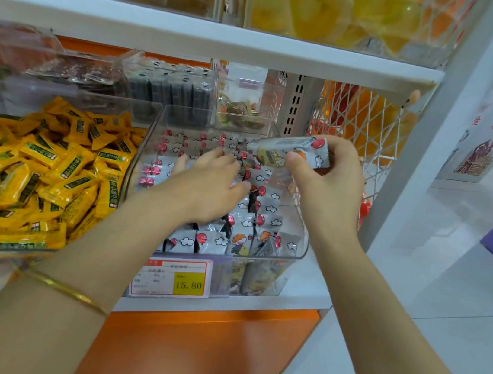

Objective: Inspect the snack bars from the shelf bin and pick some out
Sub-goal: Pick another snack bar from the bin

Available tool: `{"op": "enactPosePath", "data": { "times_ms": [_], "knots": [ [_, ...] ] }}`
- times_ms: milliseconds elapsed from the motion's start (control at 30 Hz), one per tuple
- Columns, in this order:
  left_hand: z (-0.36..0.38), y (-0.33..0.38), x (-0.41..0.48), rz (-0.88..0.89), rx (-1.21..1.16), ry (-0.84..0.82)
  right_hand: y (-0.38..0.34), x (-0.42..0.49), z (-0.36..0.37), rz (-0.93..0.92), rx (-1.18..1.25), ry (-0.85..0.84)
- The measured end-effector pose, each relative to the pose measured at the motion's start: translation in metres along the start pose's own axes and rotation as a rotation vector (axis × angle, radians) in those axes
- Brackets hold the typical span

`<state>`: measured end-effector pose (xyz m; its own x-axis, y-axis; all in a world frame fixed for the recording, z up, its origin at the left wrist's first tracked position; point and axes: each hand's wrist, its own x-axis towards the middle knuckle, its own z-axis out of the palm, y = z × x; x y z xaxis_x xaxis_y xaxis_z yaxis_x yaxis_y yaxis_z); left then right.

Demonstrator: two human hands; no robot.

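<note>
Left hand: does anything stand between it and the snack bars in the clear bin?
Nothing visible does. The left hand is inside the open-topped clear bin, resting on the snack bars. The right hand holds one bar above it.

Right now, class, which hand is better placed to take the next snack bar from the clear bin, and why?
Left. The left hand rests open on the bars in the clear bin and holds nothing. The right hand is above the bin, pinching one snack bar.
</note>
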<state>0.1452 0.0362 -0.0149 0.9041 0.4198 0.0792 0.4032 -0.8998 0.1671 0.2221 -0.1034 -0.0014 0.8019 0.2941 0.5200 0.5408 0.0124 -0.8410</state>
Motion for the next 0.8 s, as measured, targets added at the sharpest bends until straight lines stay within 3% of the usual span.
{"op": "enactPosePath", "data": {
  "times_ms": [133, 300, 500, 800],
  "knots": [
    [0.004, 0.002, 0.01, -0.035, 0.115, -0.143, 0.001, 0.002, 0.002, 0.019, 0.005, -0.004],
    [0.006, 0.002, -0.004, -0.01, 0.076, -0.014, -0.001, 0.005, 0.003, -0.031, -0.056, -0.067],
    [0.004, 0.005, -0.021, 0.003, -0.036, -0.025, -0.006, 0.022, 0.014, -0.206, -0.354, -0.31],
    [-0.004, 0.004, -0.029, 0.034, -0.02, -0.068, -0.005, 0.049, 0.048, -0.37, -0.816, -0.673]
  ]
}}
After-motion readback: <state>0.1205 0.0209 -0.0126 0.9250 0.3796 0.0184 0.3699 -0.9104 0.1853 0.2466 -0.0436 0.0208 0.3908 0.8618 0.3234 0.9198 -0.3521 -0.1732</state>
